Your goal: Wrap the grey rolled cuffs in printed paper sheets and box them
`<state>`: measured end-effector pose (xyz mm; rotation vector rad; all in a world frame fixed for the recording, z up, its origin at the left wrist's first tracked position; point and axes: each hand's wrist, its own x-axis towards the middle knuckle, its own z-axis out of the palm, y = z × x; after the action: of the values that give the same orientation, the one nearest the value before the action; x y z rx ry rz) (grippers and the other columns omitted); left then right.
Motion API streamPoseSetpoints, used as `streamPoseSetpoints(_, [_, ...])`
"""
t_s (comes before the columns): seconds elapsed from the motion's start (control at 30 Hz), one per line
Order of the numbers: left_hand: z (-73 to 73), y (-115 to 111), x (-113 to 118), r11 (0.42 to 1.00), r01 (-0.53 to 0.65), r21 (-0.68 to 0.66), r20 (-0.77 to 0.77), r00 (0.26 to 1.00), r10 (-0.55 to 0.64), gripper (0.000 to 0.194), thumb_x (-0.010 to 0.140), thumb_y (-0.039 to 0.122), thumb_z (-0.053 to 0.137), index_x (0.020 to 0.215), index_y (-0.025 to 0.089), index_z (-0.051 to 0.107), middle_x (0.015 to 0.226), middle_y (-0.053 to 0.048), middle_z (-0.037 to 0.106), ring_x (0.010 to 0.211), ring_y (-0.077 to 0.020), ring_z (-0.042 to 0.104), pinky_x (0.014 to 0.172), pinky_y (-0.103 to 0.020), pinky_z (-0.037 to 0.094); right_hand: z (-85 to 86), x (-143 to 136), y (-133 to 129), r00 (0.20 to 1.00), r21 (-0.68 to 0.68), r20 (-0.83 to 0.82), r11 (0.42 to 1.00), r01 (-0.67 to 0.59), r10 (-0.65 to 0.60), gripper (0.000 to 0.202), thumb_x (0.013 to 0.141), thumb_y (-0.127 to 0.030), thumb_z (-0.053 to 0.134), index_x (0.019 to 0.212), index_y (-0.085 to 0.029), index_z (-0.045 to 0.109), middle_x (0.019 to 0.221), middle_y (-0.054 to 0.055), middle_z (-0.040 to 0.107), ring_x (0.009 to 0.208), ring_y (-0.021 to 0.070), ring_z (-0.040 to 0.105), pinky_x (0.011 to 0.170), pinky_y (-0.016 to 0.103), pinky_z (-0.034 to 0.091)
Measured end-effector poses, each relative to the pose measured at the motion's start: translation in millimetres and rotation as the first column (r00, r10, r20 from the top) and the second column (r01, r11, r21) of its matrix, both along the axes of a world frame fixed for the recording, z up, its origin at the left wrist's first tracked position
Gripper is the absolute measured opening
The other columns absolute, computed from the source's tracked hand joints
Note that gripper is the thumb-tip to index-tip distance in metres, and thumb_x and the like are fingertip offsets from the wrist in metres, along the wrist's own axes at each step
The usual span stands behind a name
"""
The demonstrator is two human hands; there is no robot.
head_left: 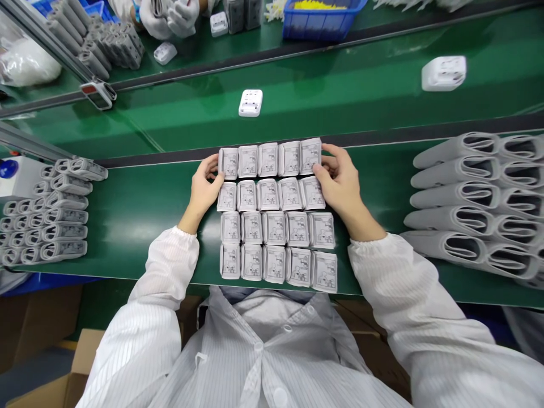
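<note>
Several folded printed papers [274,228] lie in rows on the green work surface in front of me. My left hand [206,184] pinches the left end of the farthest row [268,160], thumb on the near side. At that row's right end, my right hand [338,175] grips the last folded paper, with the thumb over its near corner. The row is squeezed between both hands and appears to rest on the surface. Three more rows lie nearer to my body, untouched by my fingers.
Rolled grey papers [63,215] are stacked at the left, larger looped ones [476,198] at the right. Beyond a dark rail, white adapters [250,103] sit on a green belt. A blue bin [323,20] and another person's gloved hands [172,17] are at the far side.
</note>
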<state>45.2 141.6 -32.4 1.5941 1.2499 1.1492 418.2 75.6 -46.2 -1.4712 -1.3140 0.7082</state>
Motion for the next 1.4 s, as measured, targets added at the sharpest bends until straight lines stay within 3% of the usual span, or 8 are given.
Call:
streamPoseSetpoints(0.37, [-14.6,8,-6,0.994,0.031,0.105,-0.046,0.999,-0.027,0.074,0.093,0.080,0.084,0.146,0.030,0.069,0.148,-0.014,0.081,0.128,-0.0292,0.081,0.089,-0.036,0.063,-7.7,7,3,0.998,0.066,0.010,0.996,-0.063,0.062,0.087,0.091,-0.096,0.072,0.152,-0.034,0.064,0.133,0.011,0.085,0.081,0.0262,0.074,0.086,0.058,0.070])
streamPoseSetpoints(0.73, [-16.7,9,-6,0.989,0.025,0.143,-0.040,0.999,-0.019,0.074,0.095,0.081,0.082,0.147,0.030,0.069,0.148,-0.014,0.080,0.126,-0.0279,0.082,0.089,-0.036,0.064,-14.2,9,5,0.996,0.074,-0.017,0.993,-0.091,0.092,0.082,0.094,-0.092,0.074,0.153,-0.037,0.062,0.135,0.010,0.083,0.081,0.0256,0.075,0.078,0.054,0.070])
streamPoseSetpoints(0.93, [-15.5,8,-6,0.989,0.029,0.144,-0.045,0.999,-0.023,0.070,0.096,0.077,0.083,0.146,0.029,0.069,0.147,-0.015,0.080,0.127,-0.0280,0.082,0.092,-0.037,0.066,-14.8,9,6,0.996,0.076,0.009,0.993,-0.090,0.090,0.081,0.095,-0.093,0.071,0.154,-0.039,0.062,0.135,0.009,0.084,0.072,0.0212,0.069,0.072,0.047,0.064])
streamPoseSetpoints(1.4, [-8.0,8,-4,0.991,0.012,0.134,-0.038,0.999,-0.007,0.071,0.093,0.076,0.087,0.143,0.028,0.071,0.144,-0.014,0.082,0.124,-0.0270,0.083,0.088,-0.035,0.067,-12.6,5,7,0.998,0.048,0.008,0.997,-0.068,0.067,0.082,0.093,-0.098,0.067,0.150,-0.039,0.062,0.133,0.008,0.085,0.071,0.0219,0.066,0.078,0.051,0.065])
